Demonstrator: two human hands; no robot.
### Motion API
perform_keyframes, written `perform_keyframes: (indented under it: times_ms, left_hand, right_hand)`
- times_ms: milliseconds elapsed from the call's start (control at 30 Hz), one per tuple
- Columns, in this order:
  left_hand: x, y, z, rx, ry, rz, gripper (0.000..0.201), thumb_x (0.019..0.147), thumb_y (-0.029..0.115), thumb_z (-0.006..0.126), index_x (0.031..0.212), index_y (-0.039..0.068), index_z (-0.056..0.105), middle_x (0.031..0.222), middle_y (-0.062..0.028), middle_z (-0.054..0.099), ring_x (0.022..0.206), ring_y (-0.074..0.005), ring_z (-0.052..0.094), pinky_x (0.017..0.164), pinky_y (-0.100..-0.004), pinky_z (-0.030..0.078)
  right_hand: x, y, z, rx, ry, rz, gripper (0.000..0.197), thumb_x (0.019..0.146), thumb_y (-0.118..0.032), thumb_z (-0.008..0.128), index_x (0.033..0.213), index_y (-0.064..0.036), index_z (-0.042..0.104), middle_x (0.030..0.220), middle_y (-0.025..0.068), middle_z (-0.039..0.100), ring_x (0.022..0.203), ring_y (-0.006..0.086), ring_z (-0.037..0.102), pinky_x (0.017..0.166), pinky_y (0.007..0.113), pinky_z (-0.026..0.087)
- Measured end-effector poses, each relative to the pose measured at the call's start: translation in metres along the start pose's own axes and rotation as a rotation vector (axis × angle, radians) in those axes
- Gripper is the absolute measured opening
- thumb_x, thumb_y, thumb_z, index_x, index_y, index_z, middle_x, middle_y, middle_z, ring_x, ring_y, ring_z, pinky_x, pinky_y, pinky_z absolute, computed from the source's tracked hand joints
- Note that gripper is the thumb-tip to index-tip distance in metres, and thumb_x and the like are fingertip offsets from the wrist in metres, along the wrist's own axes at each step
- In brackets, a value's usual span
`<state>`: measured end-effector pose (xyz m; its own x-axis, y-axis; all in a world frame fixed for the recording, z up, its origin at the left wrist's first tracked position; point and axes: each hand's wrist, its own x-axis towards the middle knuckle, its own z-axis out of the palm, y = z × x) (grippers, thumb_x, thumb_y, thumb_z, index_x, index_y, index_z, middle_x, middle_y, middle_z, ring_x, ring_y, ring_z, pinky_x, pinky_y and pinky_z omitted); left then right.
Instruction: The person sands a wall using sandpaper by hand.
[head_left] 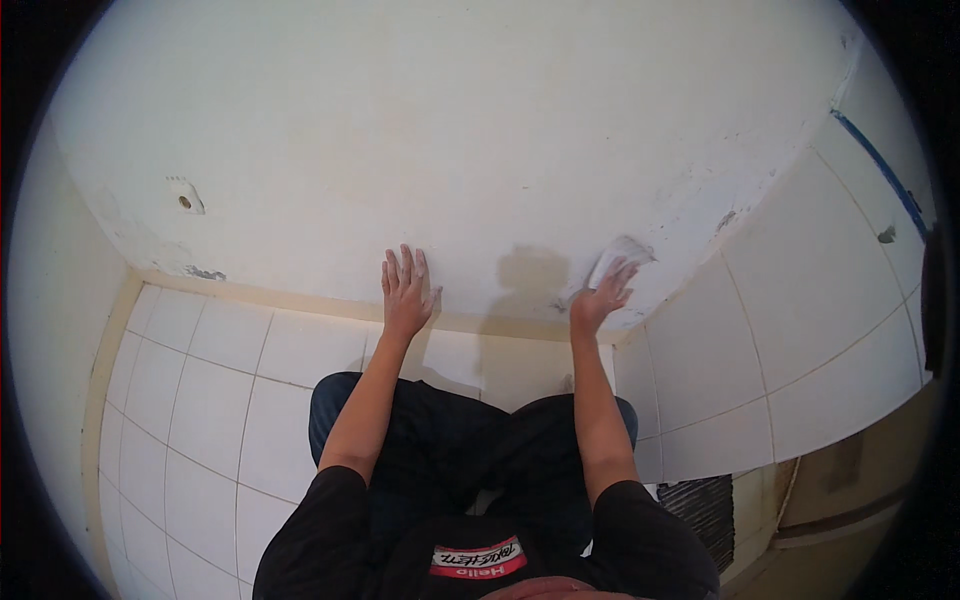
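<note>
Palm toward the white wall (420, 130), my left hand (405, 292) lies flat low on it, fingers spread, with pale dust on the fingertips. It holds nothing. To the right, my right hand (602, 294) presses a flat whitish sheet (628, 250) against the wall near the corner. The fingers cover part of the sheet, and its exact kind cannot be made out. Scuffed grey patches and flaking paint surround that spot.
A socket plate (185, 197) is on the wall at the left. White floor tiles (210, 400) lie beside my bent legs (450, 430). A tiled surface (750, 330) rises on the right, with a blue strip (880, 170) beyond. A dark ribbed mat (700, 515) lies at lower right.
</note>
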<state>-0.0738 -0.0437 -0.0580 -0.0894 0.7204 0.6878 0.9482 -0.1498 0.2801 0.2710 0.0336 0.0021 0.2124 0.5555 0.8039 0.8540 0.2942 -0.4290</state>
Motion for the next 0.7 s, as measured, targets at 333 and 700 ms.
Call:
perform_keyframes:
  times_ms: [333, 700]
  left_hand:
    - [-0.003, 0.006, -0.001, -0.008, 0.005, 0.009, 0.09, 0.091, 0.035, 0.072, 0.163, 0.007, 0.026, 0.17, -0.0246, 0.014, 0.155, -0.0518, 0.008, 0.125, -0.0609, 0.013]
    - [0.003, 0.014, 0.0, -0.005, 0.05, 0.07, 0.09, 0.09, 0.034, 0.074, 0.163, 0.01, 0.028, 0.169, -0.0244, 0.02, 0.155, -0.0508, 0.012, 0.124, -0.0592, 0.015]
  right_hand:
    - [-0.081, -0.064, 0.033, -0.003, -0.612, -0.724, 0.068, 0.089, -0.007, 0.048, 0.157, -0.0125, 0.045, 0.165, 0.0167, 0.037, 0.155, 0.0346, 0.028, 0.123, 0.064, 0.01]
    - [-0.006, -0.017, -0.004, -0.059, -0.18, -0.295, 0.077, 0.08, -0.002, 0.053, 0.156, -0.0108, 0.045, 0.168, 0.0127, 0.033, 0.155, 0.0398, 0.026, 0.12, 0.07, 0.01]
